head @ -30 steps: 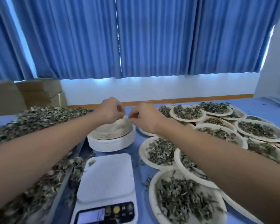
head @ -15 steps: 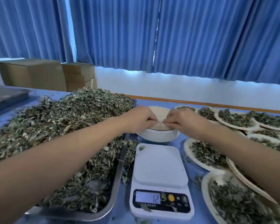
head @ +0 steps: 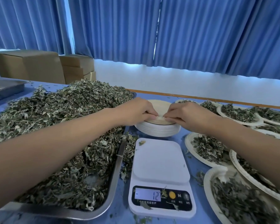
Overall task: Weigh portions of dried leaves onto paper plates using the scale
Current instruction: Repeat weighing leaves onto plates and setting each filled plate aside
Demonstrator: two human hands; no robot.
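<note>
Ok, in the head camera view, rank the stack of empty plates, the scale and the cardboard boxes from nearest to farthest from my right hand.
1. The stack of empty plates: directly under the right hand, fingertips on its top rim.
2. The scale: in front of the stack, centre.
3. The cardboard boxes: far back left, below the curtain.

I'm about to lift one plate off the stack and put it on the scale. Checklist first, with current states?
1. Grip on stack rim: ok, left hand and right hand both curl fingers on it.
2. Single plate separated: cannot tell, fingers hide the edge.
3. Scale platform bare: not ok, leaf scrap at its far left corner.
4. Display at zero: not ok, reads 12.
5. Leaves ready in tray: ok.
</note>
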